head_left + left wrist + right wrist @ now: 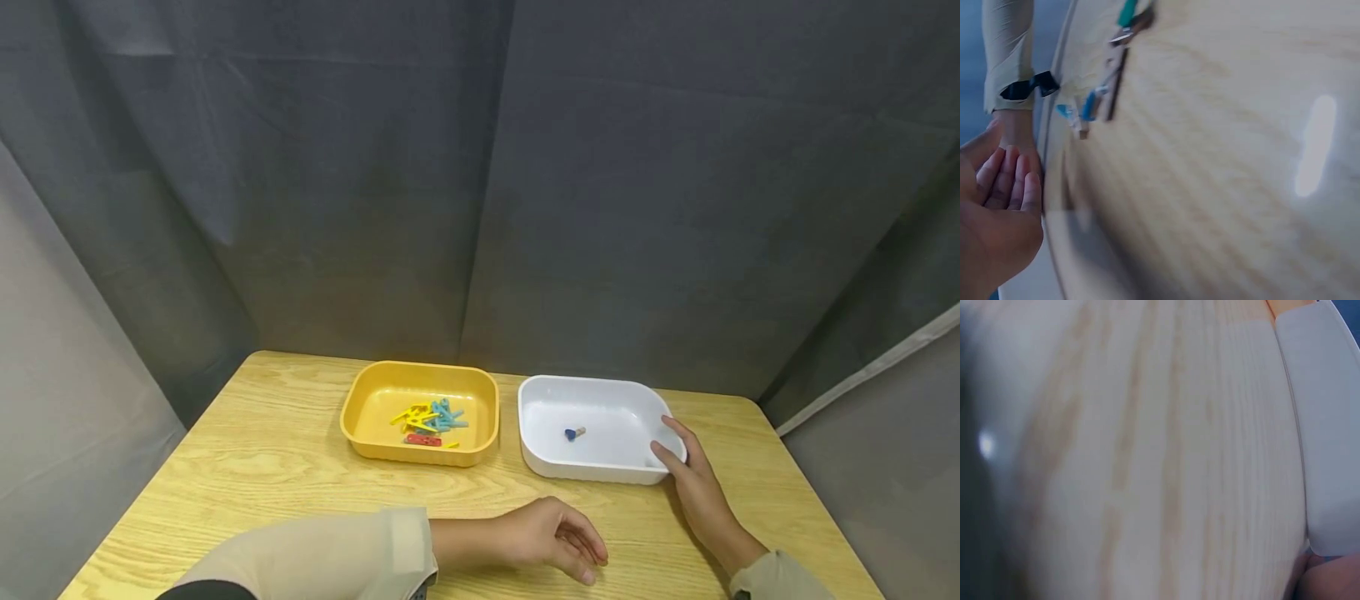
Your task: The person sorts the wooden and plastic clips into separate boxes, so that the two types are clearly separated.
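Observation:
At the right end of a white tray (600, 475), my right hand (701, 483) grips the rim, with the thumb over the edge. In the right wrist view only a bit of that hand (1332, 578) shows beside the tray's white wall (1329, 431). A small clothespin (574, 434) with a blue end lies inside the tray. My left hand (551, 537) hovers over the table in front of the tray, its fingers loosely curled and holding nothing. In the left wrist view, several blurred clothespins (1113, 87), wooden with blue and green parts, lie on the tabletop.
Left of the white tray stands a yellow tray (367, 450) holding yellow clips (420, 417), teal clips (446, 417) and a red clip (422, 440). A grey curtain (480, 208) hangs behind the wooden table (262, 467) and along both sides.

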The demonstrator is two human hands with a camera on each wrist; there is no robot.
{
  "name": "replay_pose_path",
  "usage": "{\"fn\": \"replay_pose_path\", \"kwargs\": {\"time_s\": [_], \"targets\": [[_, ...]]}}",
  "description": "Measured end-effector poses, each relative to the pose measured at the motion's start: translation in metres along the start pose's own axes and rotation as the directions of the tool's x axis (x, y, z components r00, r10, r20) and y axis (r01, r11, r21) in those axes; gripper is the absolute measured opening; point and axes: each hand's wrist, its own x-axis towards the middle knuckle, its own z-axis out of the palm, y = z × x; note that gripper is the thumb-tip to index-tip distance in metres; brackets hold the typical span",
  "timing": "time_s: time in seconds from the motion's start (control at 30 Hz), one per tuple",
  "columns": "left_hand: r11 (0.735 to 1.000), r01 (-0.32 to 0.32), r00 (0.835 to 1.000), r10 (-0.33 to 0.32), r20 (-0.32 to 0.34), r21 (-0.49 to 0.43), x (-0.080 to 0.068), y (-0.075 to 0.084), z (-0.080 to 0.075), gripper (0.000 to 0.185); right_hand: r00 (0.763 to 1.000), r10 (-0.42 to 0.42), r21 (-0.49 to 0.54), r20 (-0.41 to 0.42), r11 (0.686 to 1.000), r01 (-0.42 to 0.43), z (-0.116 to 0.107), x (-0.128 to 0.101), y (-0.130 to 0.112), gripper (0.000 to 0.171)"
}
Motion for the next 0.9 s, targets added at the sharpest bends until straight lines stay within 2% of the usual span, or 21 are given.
{"fn": "replay_pose_path", "kwargs": {"time_s": [0.17,0.33,0.57,0.63,0.7,0.87,0.9], "targets": [[0.998,0.001,0.998,-0.005,0.063,0.057,-0.008,-0.011,0.003,0.025,1.000,-0.004,0.020,0.012,1.000,0.004,0.000,-0.001,0.000,0.074],[0.987,-0.045,0.994,0.029,0.102,0.152,-0.013,-0.019,0.006,0.023,1.000,-0.014,0.029,0.019,0.999,0.013,0.000,-0.001,0.000,0.074],[0.973,-0.110,0.985,0.079,0.150,0.205,-0.016,-0.023,0.010,0.022,1.000,-0.014,0.028,0.012,1.000,0.014,0.000,-0.001,0.000,0.075],[0.957,-0.121,0.984,0.081,0.158,0.264,-0.016,-0.024,0.011,0.020,1.000,-0.012,0.022,0.008,1.000,0.012,0.000,-0.001,0.000,0.075],[0.931,-0.137,0.983,0.084,0.165,0.339,-0.017,-0.023,0.012,0.018,1.000,-0.008,0.016,0.005,1.000,0.008,0.000,-0.001,0.000,0.075],[0.836,-0.194,0.975,0.108,0.194,0.514,-0.017,-0.021,0.014,0.016,1.000,0.001,0.015,0.003,1.000,-0.001,0.000,0.000,0.000,0.075],[0.826,-0.198,0.974,0.108,0.197,0.528,-0.017,-0.021,0.014,0.016,1.000,0.001,0.015,0.003,1.000,-0.001,0.000,0.000,0.000,0.075]]}}
